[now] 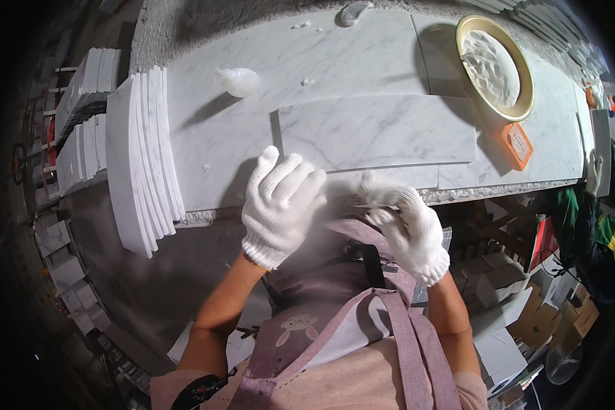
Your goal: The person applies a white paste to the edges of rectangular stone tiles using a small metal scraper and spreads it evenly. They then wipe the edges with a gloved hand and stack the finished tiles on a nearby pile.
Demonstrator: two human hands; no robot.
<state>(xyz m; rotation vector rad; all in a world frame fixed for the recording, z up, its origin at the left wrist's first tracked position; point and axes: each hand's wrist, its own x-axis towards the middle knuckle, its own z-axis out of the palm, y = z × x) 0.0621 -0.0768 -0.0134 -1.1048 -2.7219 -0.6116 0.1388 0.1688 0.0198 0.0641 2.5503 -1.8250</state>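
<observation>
1. Marble tile (pixel 378 131), a white rectangular slab with grey veining, lay flat on the surface (pixel 307 55), just beyond both hands and slightly raised above the marble sheet under it.
2. The left hand (pixel 280 208), in a white knitted glove, was held over the near edge of the surface with its fingers together and loosely curled, the palm turned toward the other hand; it held nothing that could be seen.
3. The right hand (pixel 406 225), also in a white knitted glove, was curled, with its fingertips pinched around something small and thin; what that thing was could not be told, since it was blurred.
4. The two hands were near each other but apart, both just in front of the tile's near edge, above the person's pink apron (pixel 362 328).
5. A stack of white tiles (pixel 143 157) leaned on edge at the left end of the surface, well apart from the hands.
6. A small white lump (pixel 239 80) sat on the surface beyond the tile's left corner.
7. A round gold-rimmed dish (pixel 497 65) holding white material stood at the far right of the surface, and an orange rectangular block (pixel 514 145) lay just beside it, nearer the edge.
8. Cardboard boxes (pixel 499 280) were piled below the surface on the right.
9. Another person's gloved hand (pixel 593 174) showed at the far right end of the surface.
</observation>
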